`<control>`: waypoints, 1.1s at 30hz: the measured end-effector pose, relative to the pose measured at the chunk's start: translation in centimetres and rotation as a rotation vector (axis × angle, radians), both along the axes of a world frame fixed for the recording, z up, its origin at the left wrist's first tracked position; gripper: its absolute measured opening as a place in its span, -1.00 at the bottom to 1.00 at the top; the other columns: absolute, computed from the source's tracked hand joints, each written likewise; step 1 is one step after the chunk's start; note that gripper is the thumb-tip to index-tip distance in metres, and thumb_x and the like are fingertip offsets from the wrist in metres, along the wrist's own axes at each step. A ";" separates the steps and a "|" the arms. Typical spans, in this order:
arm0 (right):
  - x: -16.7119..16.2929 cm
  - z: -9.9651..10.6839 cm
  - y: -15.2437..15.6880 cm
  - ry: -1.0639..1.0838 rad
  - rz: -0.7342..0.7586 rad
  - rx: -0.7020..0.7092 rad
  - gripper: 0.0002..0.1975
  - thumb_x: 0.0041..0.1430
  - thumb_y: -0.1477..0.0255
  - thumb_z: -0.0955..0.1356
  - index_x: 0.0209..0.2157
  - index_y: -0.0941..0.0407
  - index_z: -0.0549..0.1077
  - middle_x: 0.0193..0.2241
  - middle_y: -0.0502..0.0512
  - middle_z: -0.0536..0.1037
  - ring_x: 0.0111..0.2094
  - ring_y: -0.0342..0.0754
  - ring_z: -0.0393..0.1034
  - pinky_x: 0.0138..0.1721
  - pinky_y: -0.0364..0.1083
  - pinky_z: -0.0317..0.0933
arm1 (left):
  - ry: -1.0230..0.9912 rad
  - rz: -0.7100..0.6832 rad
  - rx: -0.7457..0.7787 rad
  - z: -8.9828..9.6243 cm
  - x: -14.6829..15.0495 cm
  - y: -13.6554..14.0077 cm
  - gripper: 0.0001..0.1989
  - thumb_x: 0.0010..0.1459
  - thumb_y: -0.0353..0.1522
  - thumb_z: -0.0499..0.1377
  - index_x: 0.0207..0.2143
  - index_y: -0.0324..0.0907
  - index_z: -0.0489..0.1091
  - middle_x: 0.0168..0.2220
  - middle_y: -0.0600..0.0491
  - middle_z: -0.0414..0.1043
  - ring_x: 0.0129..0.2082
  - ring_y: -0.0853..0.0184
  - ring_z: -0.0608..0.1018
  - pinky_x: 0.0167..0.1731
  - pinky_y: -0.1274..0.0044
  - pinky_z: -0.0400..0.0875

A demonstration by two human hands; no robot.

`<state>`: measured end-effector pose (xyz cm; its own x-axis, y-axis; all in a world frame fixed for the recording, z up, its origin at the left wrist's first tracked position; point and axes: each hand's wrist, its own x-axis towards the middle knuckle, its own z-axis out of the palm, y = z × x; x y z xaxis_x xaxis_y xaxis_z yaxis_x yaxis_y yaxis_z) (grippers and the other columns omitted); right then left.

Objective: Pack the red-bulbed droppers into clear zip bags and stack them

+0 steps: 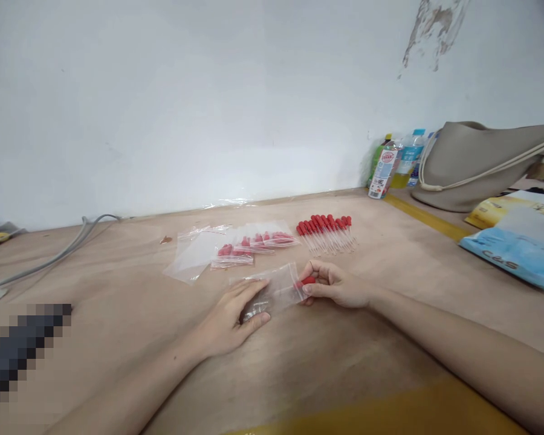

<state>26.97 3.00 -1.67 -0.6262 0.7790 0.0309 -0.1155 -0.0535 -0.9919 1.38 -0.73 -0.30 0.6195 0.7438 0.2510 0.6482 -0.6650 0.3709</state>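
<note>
White wall (pixel 185 90), peeling patch (pixel 437 29) upper right; brown tabletop (pixel 113 302), yellow strips (pixel 428 220).

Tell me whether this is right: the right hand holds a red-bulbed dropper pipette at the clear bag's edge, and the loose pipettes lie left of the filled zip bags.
One error: in the head view, the loose pipettes lie right of the filled zip bags, not left. The right hand does hold a red-bulbed dropper pipette at the edge of the clear bag.
</note>
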 end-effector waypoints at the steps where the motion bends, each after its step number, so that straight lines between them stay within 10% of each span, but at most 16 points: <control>1: 0.0 0.0 0.1 -0.025 -0.009 -0.006 -0.68 -0.14 0.32 0.46 -0.40 0.15 0.31 -0.44 -0.04 0.46 -0.43 -0.22 0.39 -0.35 -0.16 0.29 | -0.003 -0.002 -0.004 0.0 0.0 0.0 -0.50 0.19 -0.24 0.06 0.16 -0.12 0.09 0.12 -0.05 0.22 0.10 0.18 0.30 0.07 0.29 0.21; 13: 1.5 1.7 0.6 -0.397 0.081 0.272 -0.53 0.05 0.06 0.26 -0.45 0.22 0.47 -0.59 -0.03 0.39 -0.53 -0.24 0.24 -0.45 -0.20 0.16 | -0.021 -0.057 -0.047 0.0 -1.2 0.4 -0.55 0.16 -0.24 0.11 0.10 -0.06 0.19 0.08 0.00 0.28 0.08 0.20 0.32 0.07 0.32 0.23; 25: 0.3 1.5 -1.0 -0.427 -0.342 -0.049 -0.64 -0.21 0.22 0.46 -0.52 0.13 0.28 -0.73 -0.18 0.31 -0.82 -0.35 0.00 -0.83 -0.27 -0.18 | -0.030 -0.057 -0.037 0.5 -0.8 0.0 -0.58 0.16 -0.24 0.10 0.06 -0.10 0.22 0.05 -0.03 0.31 0.06 0.19 0.34 0.05 0.30 0.25; 33: 0.2 1.4 -0.7 -0.358 -0.255 -0.101 -0.76 -0.05 0.27 0.36 -0.48 0.10 0.23 -0.81 -0.24 0.24 -0.87 -0.33 -0.09 -0.84 -0.27 -0.31 | -0.058 -0.072 -0.050 0.3 -0.8 0.1 -0.71 0.15 -0.26 0.12 -0.07 -0.12 0.32 0.03 -0.02 0.32 0.07 0.22 0.33 0.05 0.34 0.25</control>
